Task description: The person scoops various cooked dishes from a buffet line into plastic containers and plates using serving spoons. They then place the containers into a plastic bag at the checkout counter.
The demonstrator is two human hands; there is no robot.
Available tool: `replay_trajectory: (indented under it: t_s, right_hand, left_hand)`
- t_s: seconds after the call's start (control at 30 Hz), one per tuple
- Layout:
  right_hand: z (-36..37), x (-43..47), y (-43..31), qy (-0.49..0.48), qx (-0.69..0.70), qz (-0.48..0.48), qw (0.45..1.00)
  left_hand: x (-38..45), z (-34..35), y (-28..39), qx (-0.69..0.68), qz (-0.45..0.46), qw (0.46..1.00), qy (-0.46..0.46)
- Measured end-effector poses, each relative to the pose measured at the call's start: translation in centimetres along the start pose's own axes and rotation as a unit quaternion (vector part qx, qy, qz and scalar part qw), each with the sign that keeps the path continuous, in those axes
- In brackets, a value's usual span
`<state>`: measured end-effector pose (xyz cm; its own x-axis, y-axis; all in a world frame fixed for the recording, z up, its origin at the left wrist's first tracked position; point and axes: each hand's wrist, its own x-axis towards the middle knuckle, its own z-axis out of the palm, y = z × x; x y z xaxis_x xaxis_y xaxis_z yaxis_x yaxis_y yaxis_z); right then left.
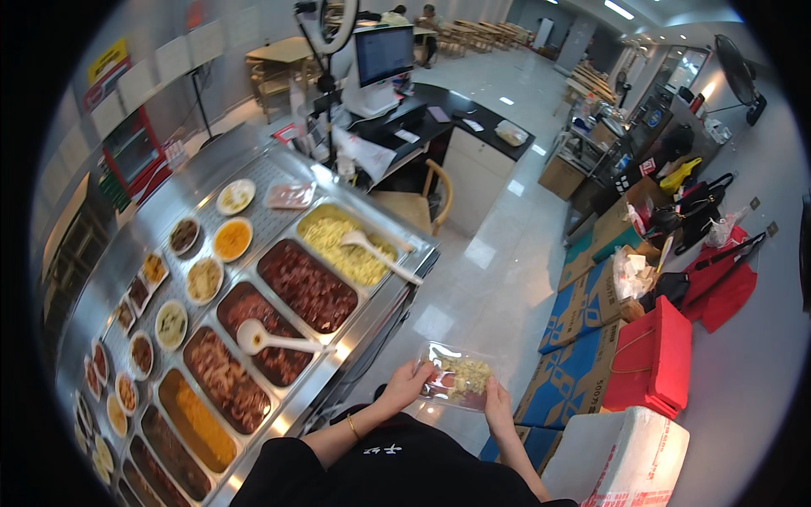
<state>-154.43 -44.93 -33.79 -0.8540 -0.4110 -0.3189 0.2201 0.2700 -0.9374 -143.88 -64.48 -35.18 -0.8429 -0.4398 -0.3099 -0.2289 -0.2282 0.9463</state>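
Observation:
My left hand (405,388) and my right hand (498,405) hold a clear plastic food container (456,377) between them, at its left and right ends, in front of my body. Inside it lies yellowish chopped food, with red and dark food beside it. To the left stands a steel serving counter with metal pans. Its nearest pans hold yellow scrambled-looking food (329,237) under a white ladle (380,256), dark red chopped food (307,285), and reddish meat (285,364) with a second white ladle (279,339).
Small bowls of food, such as an orange one (232,239), line the counter's far side. A wooden chair (437,196) stands by a black-topped desk (456,104) with a monitor. Stacked cartons (570,374), a red bag (652,358) and a white foam box (624,456) flank me on the right.

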Motion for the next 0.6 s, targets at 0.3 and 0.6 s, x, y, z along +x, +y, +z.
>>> replay_trajectory:
  t_s: [0.3, 0.6]
  right_hand:
    - [-0.7, 11.7, -2.2, 0.003, -0.074, -0.042, 0.996]
    - [-0.2, 23.7, -10.8, -0.138, 0.030, -0.004, 0.990]
  left_hand:
    - [9.7, 0.7, 6.8, 0.029, -0.026, 0.999, -0.014]
    - [19.1, 1.7, 9.5, -0.027, 0.089, 0.991, 0.099]
